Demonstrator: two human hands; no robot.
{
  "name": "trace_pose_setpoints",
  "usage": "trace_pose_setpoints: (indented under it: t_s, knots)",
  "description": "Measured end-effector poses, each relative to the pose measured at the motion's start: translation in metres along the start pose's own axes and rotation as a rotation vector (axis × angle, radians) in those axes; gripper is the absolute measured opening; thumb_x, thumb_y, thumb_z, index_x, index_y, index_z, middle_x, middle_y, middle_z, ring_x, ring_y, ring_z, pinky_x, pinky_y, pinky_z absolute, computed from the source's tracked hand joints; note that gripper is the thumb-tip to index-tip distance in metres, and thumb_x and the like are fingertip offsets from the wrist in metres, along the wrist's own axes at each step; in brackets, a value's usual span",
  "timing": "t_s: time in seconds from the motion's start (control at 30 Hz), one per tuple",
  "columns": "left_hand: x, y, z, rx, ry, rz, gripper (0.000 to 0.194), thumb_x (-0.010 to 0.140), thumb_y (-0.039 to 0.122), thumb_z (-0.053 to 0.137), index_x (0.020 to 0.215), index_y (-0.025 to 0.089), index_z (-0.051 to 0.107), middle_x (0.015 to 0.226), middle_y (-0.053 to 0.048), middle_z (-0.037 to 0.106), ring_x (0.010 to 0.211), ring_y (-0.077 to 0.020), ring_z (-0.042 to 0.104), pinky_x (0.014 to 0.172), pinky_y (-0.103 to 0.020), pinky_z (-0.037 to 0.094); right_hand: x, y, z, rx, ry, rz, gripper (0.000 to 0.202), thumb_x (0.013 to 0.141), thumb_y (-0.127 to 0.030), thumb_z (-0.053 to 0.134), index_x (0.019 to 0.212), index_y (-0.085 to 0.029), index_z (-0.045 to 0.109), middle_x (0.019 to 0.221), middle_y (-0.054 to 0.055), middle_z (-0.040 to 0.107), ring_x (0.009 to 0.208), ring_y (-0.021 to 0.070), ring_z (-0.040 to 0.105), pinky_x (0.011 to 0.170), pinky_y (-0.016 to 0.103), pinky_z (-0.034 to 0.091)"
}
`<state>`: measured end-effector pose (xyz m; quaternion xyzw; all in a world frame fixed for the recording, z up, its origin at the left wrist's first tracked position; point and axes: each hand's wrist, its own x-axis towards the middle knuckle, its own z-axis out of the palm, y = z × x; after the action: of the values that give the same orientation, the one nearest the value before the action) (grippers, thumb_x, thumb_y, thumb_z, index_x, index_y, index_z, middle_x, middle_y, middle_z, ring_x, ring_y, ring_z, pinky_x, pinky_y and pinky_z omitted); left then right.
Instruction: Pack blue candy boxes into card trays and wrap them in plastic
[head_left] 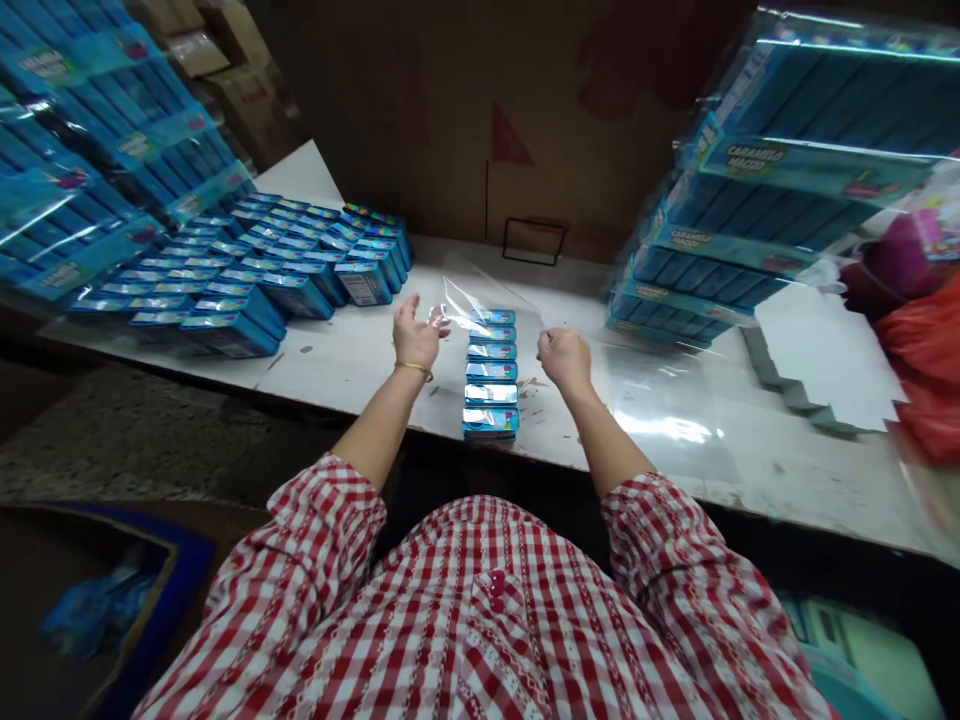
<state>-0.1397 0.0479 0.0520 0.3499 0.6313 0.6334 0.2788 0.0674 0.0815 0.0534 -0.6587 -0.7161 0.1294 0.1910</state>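
A row of small blue boxes (pixel 491 372) stands on the white table in front of me, running away from the near edge. Clear plastic film (pixel 487 285) shines over the far end of this row, stretching between my hands. To the left of the boxes is my left hand (pixel 417 335), its fingers apart and close to the film; whether they touch it I cannot tell. My right hand (pixel 565 358), on the other side of the row, is closed at the film's right edge and seems to pinch it.
Many loose blue boxes (pixel 300 255) stand at the left, beside tall film-wrapped stacks (pixel 112 140). Another wrapped stack (pixel 697 240) rises at the right. Clear sheets (pixel 660 410) and white card pieces (pixel 825 340) lie right. A wire frame (pixel 534 241) stands at the back.
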Motion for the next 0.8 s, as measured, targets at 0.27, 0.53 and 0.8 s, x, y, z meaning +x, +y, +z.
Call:
trace_pose_setpoints:
  t_s: [0.27,0.53,0.8]
  knots:
    - [0.049,0.049,0.024,-0.411,-0.292,-0.127,0.021,0.089,0.031,0.046,0.109,0.026,0.053,0.105,-0.002,0.065,0.089,-0.0098,0.065,0.062,-0.016,0.051,0.075,-0.039,-0.012,0.955,0.264,-0.089,0.045,0.087,-0.038,0.04,0.127,-0.019,0.043,0.092,0.005,0.063,0.057,0.009,0.057,0.045,0.02,0.043]
    - [0.06,0.072,0.034,-0.442,-0.331,0.367,0.041,0.095,0.033,0.034,0.135,0.032,0.03,0.116,-0.002,0.06,0.111,-0.015,0.057,0.093,-0.034,0.048,0.119,-0.033,-0.022,1.287,0.128,-0.198,0.04,0.083,-0.043,0.05,0.118,-0.024,0.046,0.103,0.006,0.063,0.063,0.0091,0.063,0.038,0.014,0.04]
    - [0.09,-0.07,0.074,-0.038,-0.279,0.037,0.069,0.089,0.053,-0.003,0.104,0.012,0.05,0.076,-0.005,0.064,0.077,-0.0061,0.065,0.072,-0.02,0.052,0.115,-0.018,0.075,1.344,-0.094,0.401,0.017,0.079,-0.029,0.059,0.075,-0.016,0.049,0.066,0.001,0.064,0.054,0.0072,0.062,0.054,0.018,0.05]
